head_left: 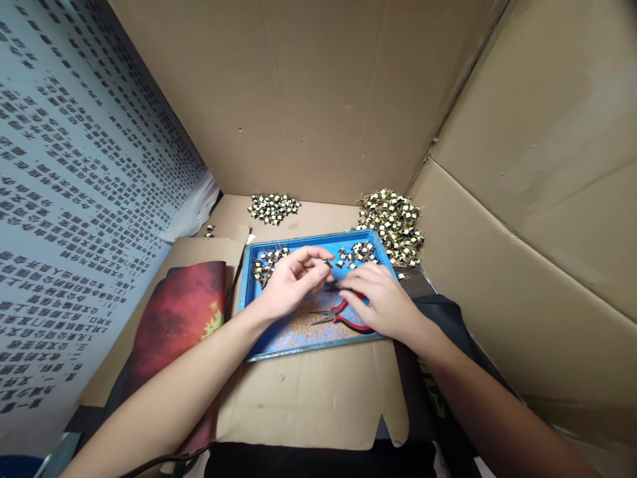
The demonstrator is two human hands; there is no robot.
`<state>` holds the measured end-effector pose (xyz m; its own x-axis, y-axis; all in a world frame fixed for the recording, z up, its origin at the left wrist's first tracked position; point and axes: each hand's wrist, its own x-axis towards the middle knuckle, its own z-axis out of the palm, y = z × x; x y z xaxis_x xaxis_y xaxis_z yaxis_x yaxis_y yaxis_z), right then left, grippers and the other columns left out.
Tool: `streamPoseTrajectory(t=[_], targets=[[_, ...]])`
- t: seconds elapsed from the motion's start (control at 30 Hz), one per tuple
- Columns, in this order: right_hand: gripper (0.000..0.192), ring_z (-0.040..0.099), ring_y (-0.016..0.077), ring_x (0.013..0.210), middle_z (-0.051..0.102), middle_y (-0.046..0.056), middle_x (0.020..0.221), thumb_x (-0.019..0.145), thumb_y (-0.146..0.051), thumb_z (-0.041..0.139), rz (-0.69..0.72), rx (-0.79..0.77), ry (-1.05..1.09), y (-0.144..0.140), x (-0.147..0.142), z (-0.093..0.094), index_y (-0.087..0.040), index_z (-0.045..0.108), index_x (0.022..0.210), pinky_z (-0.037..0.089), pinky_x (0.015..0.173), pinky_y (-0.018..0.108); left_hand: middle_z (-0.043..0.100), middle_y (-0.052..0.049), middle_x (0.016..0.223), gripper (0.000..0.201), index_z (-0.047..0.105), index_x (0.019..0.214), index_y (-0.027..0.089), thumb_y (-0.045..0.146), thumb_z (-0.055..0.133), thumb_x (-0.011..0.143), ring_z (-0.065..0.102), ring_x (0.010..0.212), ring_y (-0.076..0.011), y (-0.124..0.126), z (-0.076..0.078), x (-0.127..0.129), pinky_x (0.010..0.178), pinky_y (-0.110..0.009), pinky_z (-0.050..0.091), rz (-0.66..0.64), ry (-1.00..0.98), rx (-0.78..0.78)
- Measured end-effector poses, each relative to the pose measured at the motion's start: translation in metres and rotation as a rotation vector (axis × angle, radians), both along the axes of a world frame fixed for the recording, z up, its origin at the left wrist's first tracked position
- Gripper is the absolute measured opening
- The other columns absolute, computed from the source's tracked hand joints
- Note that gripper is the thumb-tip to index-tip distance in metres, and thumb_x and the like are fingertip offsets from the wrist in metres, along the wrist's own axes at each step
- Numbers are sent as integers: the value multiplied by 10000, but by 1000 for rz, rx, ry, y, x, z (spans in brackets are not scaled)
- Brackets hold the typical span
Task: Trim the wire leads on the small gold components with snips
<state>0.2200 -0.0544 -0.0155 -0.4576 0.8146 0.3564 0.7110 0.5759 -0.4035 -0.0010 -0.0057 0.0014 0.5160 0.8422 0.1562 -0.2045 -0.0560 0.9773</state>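
Observation:
Over a blue tray (279,342), my left hand (291,282) pinches a small dark component (328,264) between thumb and fingertips. My right hand (381,299) meets it from the right, its fingertips touching the same small part. Red-handled pliers (343,317) lie on the tray under my right hand, partly hidden. Two small heaps of yellow-black components lie at the tray's far end, one on the left (266,262) and one on the right (361,252). Fine copper wire clippings (303,325) cover the tray's floor.
A large heap of wired components (393,226) lies beyond the tray's right corner, a smaller heap (273,207) at the back left. Cardboard walls close in the back and right. A red printed sheet (184,312) lies left of the tray, beside a text-covered panel (74,219).

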Motion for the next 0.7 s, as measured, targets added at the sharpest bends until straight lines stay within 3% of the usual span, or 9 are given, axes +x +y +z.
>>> streamPoseTrajectory(t=[0.1,0.33,0.57,0.7], targets=[[234,566,295,1037,691,111,1079,1010,-273,602,-167,29,-138,5,9,-2,-234,784,1151,430,896,442,634,-8,786,345,623,1138,153,445,686,966,514,605,-88,1,0,0,560,-204,407,-16,29,-1],[223,523,303,1036,639,103,1032,983,-307,643,-305,-81,-199,7,6,-7,-240,798,1128,382,895,428,532,7,816,300,581,1091,176,443,661,981,491,667,-98,-1,0,2,594,-211,392,-11,51,82],[147,524,301,1045,646,96,1024,970,-268,646,-331,-152,-194,10,0,-4,-229,787,951,349,874,414,546,-33,1022,259,524,1107,208,424,626,1006,527,691,-87,-3,-1,5,550,-202,383,-82,0,36],[113,510,307,1054,628,98,1012,952,-210,630,-307,-172,-188,9,3,-6,-210,738,919,339,864,404,604,-40,957,279,530,1073,192,430,650,991,576,707,-111,-2,-2,6,562,-209,417,-85,10,18]])
